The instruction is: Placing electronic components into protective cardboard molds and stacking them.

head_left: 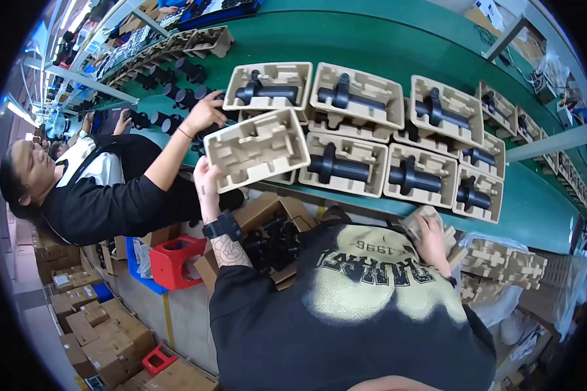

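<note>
My left hand (207, 180) grips the left edge of a moulded-pulp tray (277, 166), tan and with nothing in its hollows. This tray is tilted over the bench's near edge, beside the filled trays. At the near right, my right hand (434, 242) is closed on another tan pulp tray (413, 222), seen mostly edge-on. Several filled trays stand ahead, some stacked. In each lies a black tubular part with a ring-shaped collar, such as the one in the front tray (344, 169). A co-worker's hand (205, 115) reaches over the bench just beyond my left hand.
The green bench (346, 39) runs across the view. Loose black cylindrical parts (190, 70) stand on its left. Below are an open carton (251, 215) of black parts and a red stool (176, 262). Stacked pulp trays (502, 260) sit at right. A metal post (554, 141) crosses the right side.
</note>
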`<action>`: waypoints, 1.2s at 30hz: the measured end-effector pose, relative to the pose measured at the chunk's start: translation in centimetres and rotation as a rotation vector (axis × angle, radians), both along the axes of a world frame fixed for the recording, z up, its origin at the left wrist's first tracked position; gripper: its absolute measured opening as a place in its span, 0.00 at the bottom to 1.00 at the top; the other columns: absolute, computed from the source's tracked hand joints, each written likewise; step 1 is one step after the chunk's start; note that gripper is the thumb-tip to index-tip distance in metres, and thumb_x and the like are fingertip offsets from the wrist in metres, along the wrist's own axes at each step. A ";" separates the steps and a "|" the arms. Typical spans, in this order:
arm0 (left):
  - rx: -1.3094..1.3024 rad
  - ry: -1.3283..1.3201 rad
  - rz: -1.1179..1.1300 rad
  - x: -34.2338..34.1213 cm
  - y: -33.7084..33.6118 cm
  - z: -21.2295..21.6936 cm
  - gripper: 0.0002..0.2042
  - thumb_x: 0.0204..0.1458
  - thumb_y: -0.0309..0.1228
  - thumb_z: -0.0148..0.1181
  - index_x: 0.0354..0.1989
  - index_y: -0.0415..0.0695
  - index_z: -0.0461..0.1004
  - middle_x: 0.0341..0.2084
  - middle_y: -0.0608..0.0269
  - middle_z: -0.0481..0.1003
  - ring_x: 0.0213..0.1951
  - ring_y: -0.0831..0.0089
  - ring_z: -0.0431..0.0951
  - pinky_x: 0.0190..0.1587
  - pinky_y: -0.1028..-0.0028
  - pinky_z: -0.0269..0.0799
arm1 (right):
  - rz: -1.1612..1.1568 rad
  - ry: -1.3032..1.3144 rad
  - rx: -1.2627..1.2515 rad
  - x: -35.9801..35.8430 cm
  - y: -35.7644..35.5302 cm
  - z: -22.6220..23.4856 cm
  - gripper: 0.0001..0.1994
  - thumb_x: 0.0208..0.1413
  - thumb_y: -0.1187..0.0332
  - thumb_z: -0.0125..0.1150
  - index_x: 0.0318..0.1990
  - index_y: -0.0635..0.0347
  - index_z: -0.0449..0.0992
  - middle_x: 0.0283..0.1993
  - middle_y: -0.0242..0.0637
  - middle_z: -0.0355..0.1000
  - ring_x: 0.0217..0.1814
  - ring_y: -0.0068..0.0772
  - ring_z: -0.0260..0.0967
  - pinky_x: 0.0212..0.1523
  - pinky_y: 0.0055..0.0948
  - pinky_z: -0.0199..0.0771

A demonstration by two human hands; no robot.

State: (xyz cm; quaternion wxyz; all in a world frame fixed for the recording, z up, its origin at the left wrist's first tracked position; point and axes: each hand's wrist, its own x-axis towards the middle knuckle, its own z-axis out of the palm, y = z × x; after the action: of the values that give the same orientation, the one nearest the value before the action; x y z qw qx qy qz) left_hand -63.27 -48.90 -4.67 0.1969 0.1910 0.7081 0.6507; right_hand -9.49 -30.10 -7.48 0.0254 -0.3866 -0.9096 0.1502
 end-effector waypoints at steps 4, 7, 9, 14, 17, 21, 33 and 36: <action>-0.169 0.160 -0.201 -2.6 1.2 -1.7 0.08 0.43 0.20 0.49 0.33 0.41 0.68 0.26 0.71 0.70 0.26 0.82 0.69 0.31 0.81 0.66 | -0.054 0.088 -0.123 -0.5 2.1 7.9 0.29 0.35 0.84 0.48 0.51 0.57 0.69 0.43 0.49 0.72 0.42 0.52 0.71 0.39 0.37 0.72; -0.229 0.241 -0.349 -5.3 1.4 -3.5 0.09 0.45 0.21 0.50 0.36 0.40 0.68 0.28 0.70 0.71 0.28 0.80 0.70 0.33 0.79 0.68 | -0.201 0.220 -0.423 -7.5 3.2 17.0 0.24 0.36 0.83 0.48 0.46 0.57 0.69 0.39 0.47 0.73 0.40 0.53 0.71 0.39 0.41 0.71; -0.177 0.141 -0.498 -6.3 1.2 -4.0 0.12 0.46 0.21 0.52 0.41 0.38 0.69 0.33 0.67 0.73 0.33 0.77 0.73 0.37 0.76 0.70 | -0.022 0.261 -0.349 -12.0 4.1 18.0 0.23 0.36 0.82 0.47 0.45 0.57 0.68 0.38 0.46 0.74 0.39 0.53 0.71 0.39 0.42 0.70; -0.706 0.517 -0.549 -3.6 5.4 1.4 0.12 0.49 0.27 0.54 0.43 0.40 0.69 0.35 0.56 0.74 0.35 0.64 0.75 0.40 0.68 0.72 | 0.296 0.222 -0.291 -24.5 7.0 13.0 0.22 0.40 0.76 0.56 0.48 0.56 0.67 0.40 0.46 0.73 0.46 0.52 0.70 0.46 0.42 0.69; -0.698 0.755 -0.390 -2.4 4.8 1.8 0.13 0.51 0.32 0.54 0.43 0.40 0.68 0.36 0.48 0.73 0.35 0.55 0.74 0.41 0.64 0.71 | 0.332 0.406 0.082 -27.3 6.0 10.4 0.23 0.44 0.72 0.58 0.52 0.56 0.67 0.43 0.47 0.73 0.54 0.50 0.65 0.54 0.42 0.65; -0.564 0.917 -0.280 -4.3 3.1 5.1 0.14 0.52 0.34 0.54 0.45 0.41 0.68 0.40 0.47 0.73 0.40 0.52 0.74 0.43 0.62 0.70 | 0.322 0.484 0.080 -24.6 3.6 9.1 0.22 0.51 0.68 0.58 0.55 0.57 0.68 0.48 0.46 0.72 0.65 0.42 0.56 0.65 0.43 0.54; -0.348 1.108 0.072 -2.3 -4.2 0.6 0.11 0.43 0.19 0.57 0.38 0.41 0.73 0.33 0.56 0.73 0.34 0.58 0.73 0.40 0.65 0.69 | 0.815 0.318 0.070 -34.1 5.3 21.1 0.16 0.49 0.66 0.59 0.46 0.60 0.74 0.42 0.43 0.73 0.48 0.45 0.69 0.50 0.40 0.67; -0.260 0.660 0.292 -1.4 -6.5 -7.1 0.15 0.45 0.20 0.59 0.43 0.40 0.71 0.36 0.57 0.73 0.36 0.61 0.73 0.43 0.67 0.69 | 0.897 0.285 0.183 -43.1 4.5 20.8 0.13 0.47 0.67 0.59 0.39 0.64 0.75 0.37 0.44 0.73 0.42 0.44 0.69 0.43 0.38 0.71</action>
State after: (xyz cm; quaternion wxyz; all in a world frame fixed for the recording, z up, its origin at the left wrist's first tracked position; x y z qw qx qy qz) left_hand -64.64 -55.42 -11.81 -0.1140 0.2609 0.8296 0.4803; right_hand -52.60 -25.59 13.28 0.1165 0.0722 -0.9836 0.1172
